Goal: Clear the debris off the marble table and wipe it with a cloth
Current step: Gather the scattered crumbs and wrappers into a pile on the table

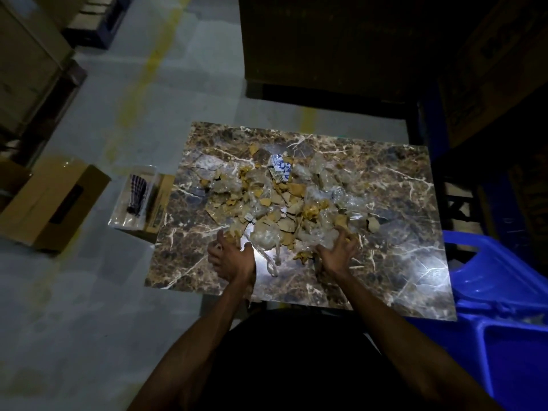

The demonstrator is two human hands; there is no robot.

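A brown marble table (397,262) with white veins fills the middle of the head view. A heap of debris (278,200) lies on its centre: tan cardboard scraps, clear plastic wrap and a blue-and-white wrapper (280,167). My left hand (231,256) rests at the near left edge of the heap, fingers curled against some scraps. My right hand (338,250) is at the near right edge, fingers spread and bent into the plastic. Whether either hand holds anything firmly is unclear. No cloth shows on the table.
A blue plastic bin (501,304) stands at the table's right. On the floor to the left sit a cardboard box (56,203) and a clear packet with a dark item (136,197). Dark large boxes (326,40) rise behind the table.
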